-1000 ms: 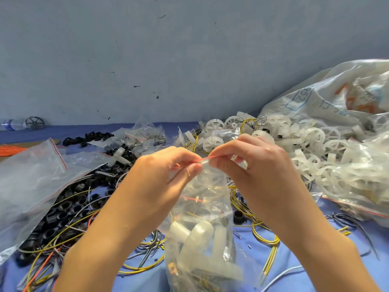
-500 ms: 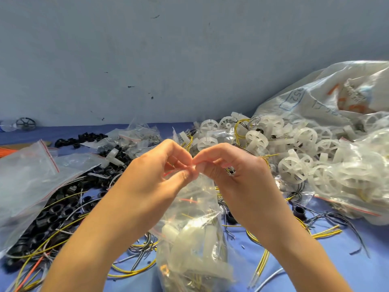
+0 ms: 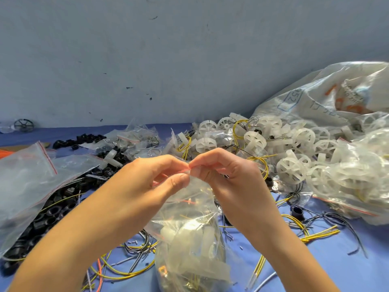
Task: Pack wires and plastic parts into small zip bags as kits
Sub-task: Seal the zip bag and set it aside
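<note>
Fingertips (image 3: pixel 179 181) of the left hand (image 3: pixel 147 186) and right hand (image 3: pixel 229 180) pinch the red zip strip (image 3: pixel 185 170) atop a clear zip bag (image 3: pixel 189 239) of white parts and wires, held above the near edge of the blue surface (image 3: pixel 336 268). Beside it sprawl yellow wires (image 3: pixel 117 272); black rings (image 3: pixel 52 211) lie left, white wheels (image 3: pixel 290 171) heap far right.

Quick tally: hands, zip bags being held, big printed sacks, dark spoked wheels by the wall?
Hands: 2 (left hand, right hand)
Held zip bag: 1
Big printed sack: 1
Dark spoked wheel: 1
Total: 5
</note>
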A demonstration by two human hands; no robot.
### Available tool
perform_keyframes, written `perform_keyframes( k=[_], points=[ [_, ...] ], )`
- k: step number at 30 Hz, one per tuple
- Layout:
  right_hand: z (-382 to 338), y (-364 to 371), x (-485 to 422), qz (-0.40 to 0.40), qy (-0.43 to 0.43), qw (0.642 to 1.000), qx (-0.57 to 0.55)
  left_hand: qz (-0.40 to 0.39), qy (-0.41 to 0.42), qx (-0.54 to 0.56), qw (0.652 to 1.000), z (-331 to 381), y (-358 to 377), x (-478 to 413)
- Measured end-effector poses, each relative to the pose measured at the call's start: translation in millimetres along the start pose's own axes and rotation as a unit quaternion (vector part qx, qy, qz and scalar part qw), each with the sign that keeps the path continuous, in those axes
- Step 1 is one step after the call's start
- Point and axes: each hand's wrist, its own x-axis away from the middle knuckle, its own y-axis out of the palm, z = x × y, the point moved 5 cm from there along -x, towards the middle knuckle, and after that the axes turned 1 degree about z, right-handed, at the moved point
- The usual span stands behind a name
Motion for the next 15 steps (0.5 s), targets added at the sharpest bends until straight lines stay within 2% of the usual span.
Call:
perform_keyframes(
  k=[2, 4, 9, 15],
  points=[
    [-1, 0, 0, -0.003, -0.005, 1.0, -0.002, -0.012, 0.013, -0.017, 1.0, 1, 1, -1],
    [-4, 0, 1, -0.002, -0.014, 1.0, 0.0, 0.009, 0.034, -0.061, 0.998, 4, 2, -2],
    [3, 2, 2, 0.014, 0.048, 0.995, -0.088, 0.07, 0.058, -0.066, 0.994, 11, 0, -3],
    [7, 5, 2, 0.023, 0.054, 0.994, -0.097, 0.094, 0.069, -0.116, 0.986, 10, 2, -4]
  ],
)
